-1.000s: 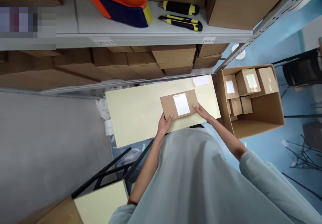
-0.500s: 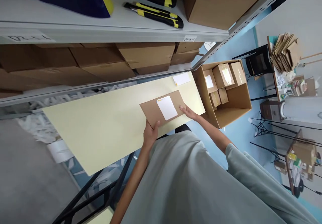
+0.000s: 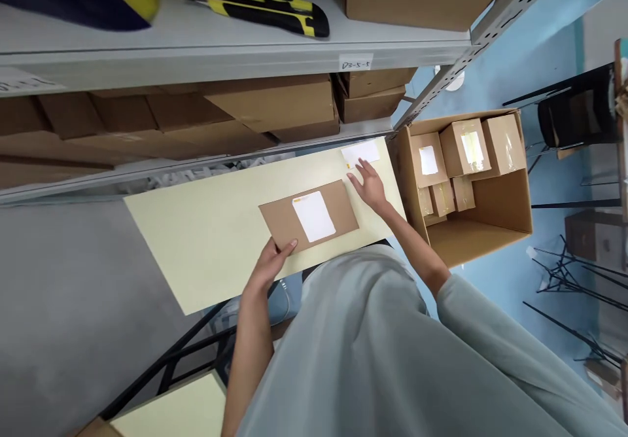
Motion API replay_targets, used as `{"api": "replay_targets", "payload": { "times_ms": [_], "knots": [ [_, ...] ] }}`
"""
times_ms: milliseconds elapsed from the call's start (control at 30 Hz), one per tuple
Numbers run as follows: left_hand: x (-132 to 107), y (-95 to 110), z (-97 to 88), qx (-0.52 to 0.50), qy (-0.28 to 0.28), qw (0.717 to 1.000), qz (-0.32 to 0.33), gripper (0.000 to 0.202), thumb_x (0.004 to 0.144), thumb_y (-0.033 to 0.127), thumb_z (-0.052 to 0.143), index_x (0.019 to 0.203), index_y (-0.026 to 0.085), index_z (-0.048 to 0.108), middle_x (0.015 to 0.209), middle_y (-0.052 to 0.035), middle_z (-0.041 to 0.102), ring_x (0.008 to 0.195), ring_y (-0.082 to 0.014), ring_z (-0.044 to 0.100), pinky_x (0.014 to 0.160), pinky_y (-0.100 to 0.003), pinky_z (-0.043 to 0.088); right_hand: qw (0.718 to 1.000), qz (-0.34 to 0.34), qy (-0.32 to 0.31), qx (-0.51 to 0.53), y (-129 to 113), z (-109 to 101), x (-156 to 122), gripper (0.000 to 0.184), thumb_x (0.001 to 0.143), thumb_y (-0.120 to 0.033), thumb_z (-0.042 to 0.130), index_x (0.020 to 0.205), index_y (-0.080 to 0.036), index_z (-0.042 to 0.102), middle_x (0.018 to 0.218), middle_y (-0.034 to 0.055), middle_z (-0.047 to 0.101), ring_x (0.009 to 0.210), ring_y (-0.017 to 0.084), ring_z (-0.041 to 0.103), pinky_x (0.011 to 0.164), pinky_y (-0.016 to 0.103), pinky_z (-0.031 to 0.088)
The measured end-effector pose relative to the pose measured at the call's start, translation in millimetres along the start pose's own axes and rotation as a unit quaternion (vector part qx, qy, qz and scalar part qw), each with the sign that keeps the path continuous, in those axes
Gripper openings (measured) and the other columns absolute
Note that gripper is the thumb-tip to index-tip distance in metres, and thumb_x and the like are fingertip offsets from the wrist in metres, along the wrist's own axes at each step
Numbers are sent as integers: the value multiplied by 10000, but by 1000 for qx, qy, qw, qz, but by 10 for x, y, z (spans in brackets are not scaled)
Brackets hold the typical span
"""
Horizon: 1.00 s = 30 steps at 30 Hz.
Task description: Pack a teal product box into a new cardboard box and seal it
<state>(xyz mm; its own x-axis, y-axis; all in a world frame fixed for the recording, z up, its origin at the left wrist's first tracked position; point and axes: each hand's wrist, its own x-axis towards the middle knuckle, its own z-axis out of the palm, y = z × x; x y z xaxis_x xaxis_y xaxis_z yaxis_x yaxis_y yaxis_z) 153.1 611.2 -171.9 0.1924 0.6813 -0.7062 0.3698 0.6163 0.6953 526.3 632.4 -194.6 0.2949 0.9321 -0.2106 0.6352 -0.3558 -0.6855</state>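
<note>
A flat brown cardboard mailer (image 3: 346, 211) with a white label (image 3: 314, 216) on its upper face is over the pale yellow board (image 3: 210, 227). My left hand (image 3: 269, 262) grips the mailer's near left corner, thumb on top and fingers beneath. Off to the right of the mailer, my right hand (image 3: 369, 187) has its fingers spread and holds nothing. Its fingertips are by the edge of a white paper slip (image 3: 360, 152) at the board's far right corner. Whether they touch the slip I cannot tell.
Right of the board stands an open carton (image 3: 483, 227) with several taped boxes inside. A grey shelf (image 3: 235, 61) runs along the far side, bearing a yellow-black utility knife (image 3: 265, 10). Brown boxes (image 3: 275, 106) line the level below. A black chair (image 3: 576, 113) is farther right.
My right hand has let go of the mailer and moved up to the white slip. My left hand still holds the mailer, now slightly farther left. The view has shifted.
</note>
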Motion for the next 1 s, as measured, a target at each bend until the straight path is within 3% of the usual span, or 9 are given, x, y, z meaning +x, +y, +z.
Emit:
{"api": "replay_targets", "payload": {
  "times_ms": [133, 200, 300, 467, 633, 833, 1000],
  "knots": [
    [64, 239, -42, 48, 32, 998, -26, 856, 648, 541, 927, 1394, 233, 642, 1432, -136, 753, 1354, -370, 688, 1177, -549, 577, 981, -98, -114, -124, 114, 129, 705, 464, 1111, -313, 707, 1538, -131, 692, 1829, 175, 441, 1753, 315, 354, 1445, 531, 334],
    [63, 341, 16, 72, 74, 995, -16, 884, 655, 437, 904, 1463, 245, 604, 1469, -129, 724, 1376, -358, 674, 1189, -538, 574, 966, -118, -163, -164, 157, 164, 855, 396, 1082, -161, 691, 1474, -118, 725, 1812, 181, 467, 1730, 307, 404, 1434, 519, 359],
    [23, 440, 138, 98, 115, 989, 5, 925, 710, 355, 834, 1574, 237, 525, 1550, -153, 671, 1431, -355, 654, 1235, -528, 548, 954, -140, -184, -189, 224, 159, 897, 391, 1068, -44, 604, 1425, -107, 749, 1792, 174, 499, 1706, 283, 451, 1428, 498, 383],
    [-43, 495, 199, 170, 146, 975, -10, 992, 759, 373, 800, 1679, 227, 458, 1645, -166, 618, 1544, -412, 583, 1319, -599, 471, 949, -169, -192, -187, 306, 110, 891, 371, 1068, -17, 581, 1368, -102, 782, 1750, 166, 561, 1678, 248, 494, 1402, 446, 442],
    [-18, 539, 212, 235, 173, 956, -36, 1092, 719, 320, 830, 1716, 192, 405, 1658, -192, 602, 1593, -441, 540, 1352, -610, 443, 946, -174, -204, -183, 310, 91, 942, 309, 1115, -69, 574, 1330, -98, 795, 1709, 175, 611, 1665, 248, 513, 1363, 411, 485],
    [19, 621, 266, 272, 166, 947, -25, 1080, 702, 278, 825, 1692, 189, 403, 1568, -186, 669, 1523, -454, 605, 1305, -647, 500, 949, -156, -183, -205, 212, 99, 880, 510, 1086, 42, 437, 1498, -87, 709, 1685, 199, 626, 1477, 272, 687, 1196, 419, 629],
    [-24, 734, 251, 285, 153, 945, -46, 1012, 760, 335, 832, 1678, 185, 435, 1589, -202, 658, 1530, -464, 603, 1301, -662, 497, 940, -162, -204, -221, 123, 95, 817, 451, 1086, 33, 459, 1401, -95, 755, 1612, 199, 681, 1347, 268, 749, 1126, 382, 653]
  ]
}}
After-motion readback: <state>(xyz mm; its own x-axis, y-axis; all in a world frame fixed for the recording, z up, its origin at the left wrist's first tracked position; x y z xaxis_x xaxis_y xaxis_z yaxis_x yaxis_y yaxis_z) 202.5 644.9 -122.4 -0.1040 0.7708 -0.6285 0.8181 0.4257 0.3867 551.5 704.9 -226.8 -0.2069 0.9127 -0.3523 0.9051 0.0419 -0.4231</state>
